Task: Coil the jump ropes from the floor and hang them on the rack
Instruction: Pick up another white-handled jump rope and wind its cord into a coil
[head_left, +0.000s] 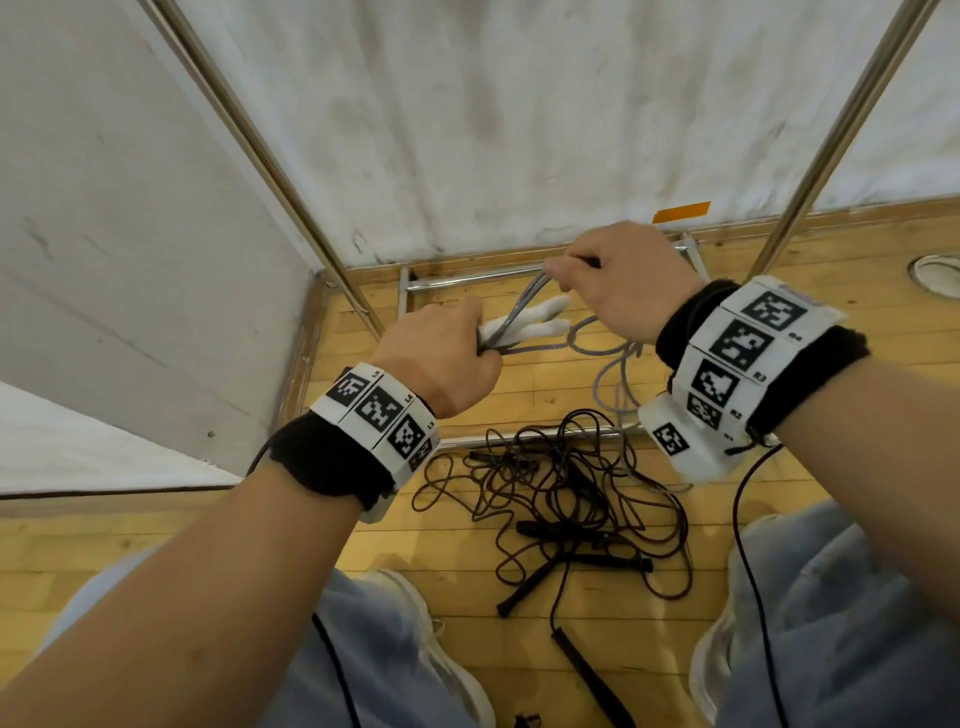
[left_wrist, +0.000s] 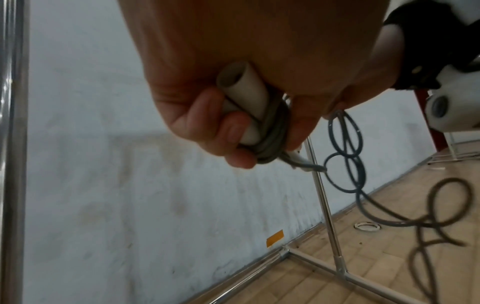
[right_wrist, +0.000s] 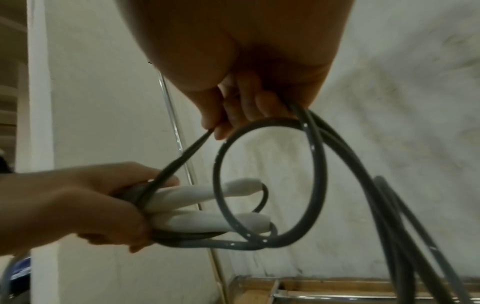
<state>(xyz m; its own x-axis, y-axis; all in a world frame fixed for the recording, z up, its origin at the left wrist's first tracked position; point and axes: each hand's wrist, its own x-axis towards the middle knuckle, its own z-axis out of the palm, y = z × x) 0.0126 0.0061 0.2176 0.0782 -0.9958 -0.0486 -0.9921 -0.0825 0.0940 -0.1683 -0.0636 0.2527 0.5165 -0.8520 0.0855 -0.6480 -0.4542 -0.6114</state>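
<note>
One rope is mid-coil and nothing in view hangs on the rack yet: the left hand (head_left: 441, 358), knuckles up at waist height, is closed round both white handles (right_wrist: 207, 207) and a few turns of grey rope (right_wrist: 270, 181), while the right hand (head_left: 623, 291), just beside and slightly higher, pinches the next loop between thumb and fingers. Outward, the grey tail trails to the floor (head_left: 467, 613), where black ropes (head_left: 561, 499) lie tangled between the feet, inside the rack (head_left: 270, 150) frame, so most of the work remains
</note>
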